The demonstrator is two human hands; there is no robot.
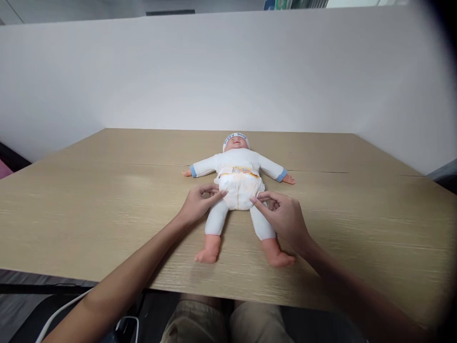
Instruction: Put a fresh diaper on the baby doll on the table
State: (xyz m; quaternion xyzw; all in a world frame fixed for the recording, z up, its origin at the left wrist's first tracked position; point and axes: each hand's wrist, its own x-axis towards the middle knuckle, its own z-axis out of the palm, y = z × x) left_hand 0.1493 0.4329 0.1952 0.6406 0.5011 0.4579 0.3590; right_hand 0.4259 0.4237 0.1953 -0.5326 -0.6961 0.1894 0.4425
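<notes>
A baby doll (238, 156) in a white suit with blue cuffs lies on its back, its head away from me and its feet toward me. Around its hips is a white diaper (238, 190) with a patterned orange-and-yellow waistband. My left hand (200, 202) pinches the diaper's leg edge on the left side between thumb and fingers. On the opposite side, my right hand (282, 212) grips the other leg edge the same way. Both arms of the doll are spread outward, and its bare feet show below the white trouser legs.
The doll rests on a light wooden table (107, 209) with a seam running across it. White partition walls (228, 76) stand behind and at the sides. My legs (194, 321) and a white cable (64, 312) are below the front edge.
</notes>
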